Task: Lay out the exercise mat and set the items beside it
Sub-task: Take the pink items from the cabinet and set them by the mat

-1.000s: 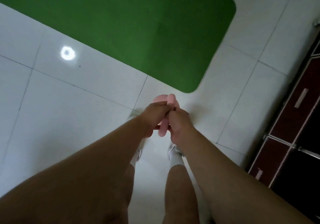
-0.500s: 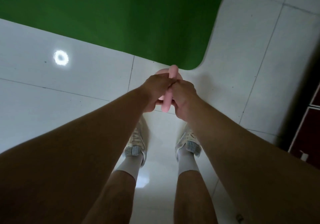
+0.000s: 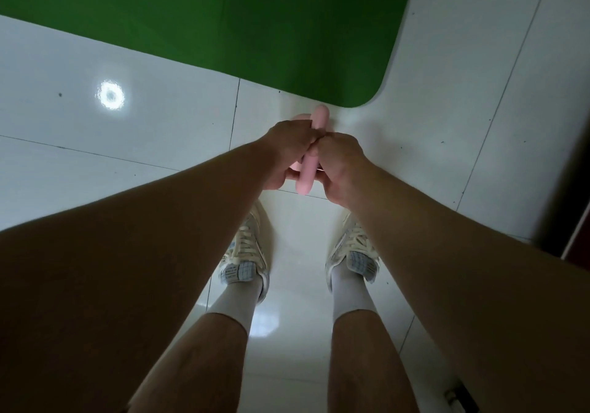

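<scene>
Mat: green exercise mat point(image 3: 223, 19) flat on white tiled floor point(image 3: 159, 144) | Item: pink object point(image 3: 311, 153) held above floor, near mat's rounded corner — exact shape unclear | Left hand point(image 3: 289, 153): grip curled around pink object | Right hand point(image 3: 341, 163): grip curled around it, touching left | Feet: pale sneakers point(image 3: 245, 253) below hands

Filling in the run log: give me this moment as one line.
mat: green exercise mat flat on white tiled floor | item: pink rounded object | left hand, right hand: both gripping it | placed: no
</scene>
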